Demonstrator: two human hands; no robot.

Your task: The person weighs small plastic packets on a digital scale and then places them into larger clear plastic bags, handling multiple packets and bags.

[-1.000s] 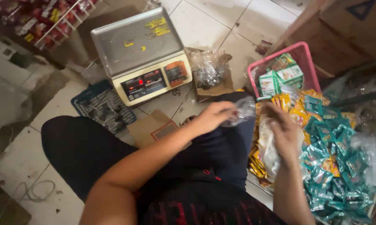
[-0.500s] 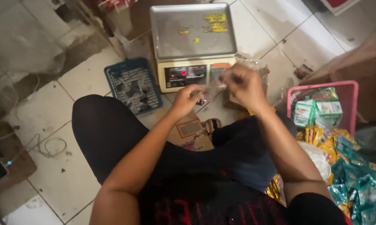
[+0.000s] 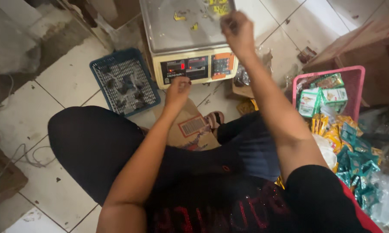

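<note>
My right hand (image 3: 237, 31) is raised over the steel pan of a cream digital scale (image 3: 177, 32), its fingers closed in a loose fist; I see nothing sticking out of it. My left hand (image 3: 177, 89) hovers just in front of the scale's display panel (image 3: 194, 69), fingers curled in, and what they pinch, if anything, is too small to tell. Yellow scraps lie on the pan. I sit on the tiled floor with my legs in dark trousers below both arms.
A blue plastic basket (image 3: 125, 82) of small dark pieces sits left of the scale. At the right are a pink basket (image 3: 359, 86) with green boxes (image 3: 308, 101), a heap of teal and yellow sachets (image 3: 354, 159) and a cardboard box (image 3: 367, 47). Flat cardboard (image 3: 192, 127) lies between my knees.
My hands have come apart: the right one rose from the scale's front to above its pan, while the left stayed by the display. The view tilted down and closer.
</note>
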